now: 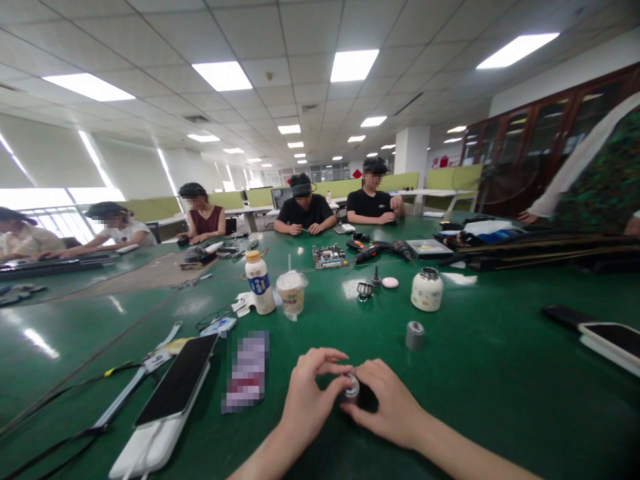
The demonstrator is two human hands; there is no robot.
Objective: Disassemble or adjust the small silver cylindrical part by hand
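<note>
Both of my hands meet over the green table around a small round metal piece (351, 389). My left hand (313, 390) touches its top and left side with thumb and fingers. Curved about its right side is my right hand (385, 403), the thumb low and the fingertips near the top. Just beyond them a grey metal cylinder (415, 335) stands upright. A white jar (427, 291) without a lid is behind that cylinder. Farther back lie a dark metal lid (365, 291) and a pink round object (390, 283).
A phone (180, 380) on a white block, a purple packet (247, 373), a bottle (259, 283) and a cup (291, 293) stand or lie left. Tools and a circuit board (329, 257) are farther back. Another phone (613, 339) lies right. Several people sit around the table.
</note>
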